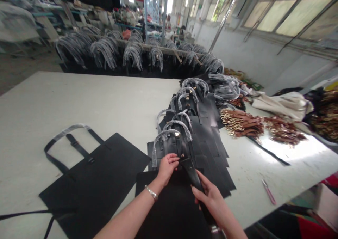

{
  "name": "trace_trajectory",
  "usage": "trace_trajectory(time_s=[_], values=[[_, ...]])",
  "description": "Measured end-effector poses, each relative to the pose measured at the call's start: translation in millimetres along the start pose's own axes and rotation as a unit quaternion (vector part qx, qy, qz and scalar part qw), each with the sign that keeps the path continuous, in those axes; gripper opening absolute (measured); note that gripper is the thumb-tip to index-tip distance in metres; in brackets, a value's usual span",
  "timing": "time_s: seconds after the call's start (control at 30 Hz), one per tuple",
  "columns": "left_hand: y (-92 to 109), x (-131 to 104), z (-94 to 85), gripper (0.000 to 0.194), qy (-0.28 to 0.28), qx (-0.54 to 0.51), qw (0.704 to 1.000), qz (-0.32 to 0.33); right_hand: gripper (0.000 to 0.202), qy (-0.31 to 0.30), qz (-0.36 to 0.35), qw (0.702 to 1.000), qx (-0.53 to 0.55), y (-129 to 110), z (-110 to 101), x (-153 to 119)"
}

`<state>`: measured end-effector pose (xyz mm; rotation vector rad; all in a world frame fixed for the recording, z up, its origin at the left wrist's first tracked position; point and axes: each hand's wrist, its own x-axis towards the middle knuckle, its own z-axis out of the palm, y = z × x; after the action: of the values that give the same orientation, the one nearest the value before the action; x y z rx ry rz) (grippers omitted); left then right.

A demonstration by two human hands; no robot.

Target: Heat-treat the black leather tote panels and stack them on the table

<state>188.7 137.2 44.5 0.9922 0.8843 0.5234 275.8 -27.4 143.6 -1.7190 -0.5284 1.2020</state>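
Note:
My left hand (168, 166) has its fingers pinched at the base of a strap on a black bag panel (169, 207) in front of me; what lies between the fingertips is too small to tell. My right hand (208, 193) is wrapped round a long black tool (194, 177), whose tip is beside my left fingertips. Beyond my hands, overlapping black panels (208, 143) with plastic-wrapped handles (175, 125) run up the table. Another black panel (100, 177) with a handle and a buckled strap lies at the left.
Brown straps with gold clips (241, 122) are piled on the table (79, 94) at the right, near a small pink-handled tool (268, 192). Behind the table, wrapped handles (133, 54) hang in bunches from a rail. A cream cloth (285, 104) lies back right.

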Motion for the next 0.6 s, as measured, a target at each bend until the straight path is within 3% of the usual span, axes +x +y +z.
trace_trajectory(time_s=[0.13,0.23,0.27,0.33,0.4,0.43,0.5,0.6], values=[[0.7,-7.7,-3.6,0.03,-0.012,0.007,0.999,0.039,0.083,0.02,-0.016,1.0,0.008,-5.2,8.6,9.5],[6.6,-14.0,-26.0,0.025,0.017,0.173,0.978,0.112,0.084,0.046,-0.031,0.998,0.018,-8.3,7.8,9.6],[8.9,-16.9,-37.4,0.026,0.049,0.259,0.954,0.145,0.085,0.045,-0.03,0.998,0.016,-8.2,5.9,7.6],[12.7,-25.2,-62.0,0.031,0.129,0.441,0.871,0.176,0.087,0.04,-0.017,0.999,0.01,-4.3,0.7,1.5],[13.6,-36.4,-83.6,0.038,0.177,0.573,0.787,0.146,0.092,0.051,0.005,0.999,0.004,5.9,-5.7,-4.4],[12.6,-41.7,-91.8,0.04,0.184,0.608,0.764,0.117,0.096,0.062,0.021,0.998,0.002,13.3,-9.0,-6.0],[8.0,-48.3,-103.1,0.04,0.177,0.618,0.764,0.061,0.1,0.087,0.043,0.995,0.006,30.8,-14.5,-5.7],[0.8,-47.3,-111.6,0.035,0.145,0.53,0.836,-0.006,0.102,0.09,0.056,0.994,0.024,52.4,-16.9,-2.5]])
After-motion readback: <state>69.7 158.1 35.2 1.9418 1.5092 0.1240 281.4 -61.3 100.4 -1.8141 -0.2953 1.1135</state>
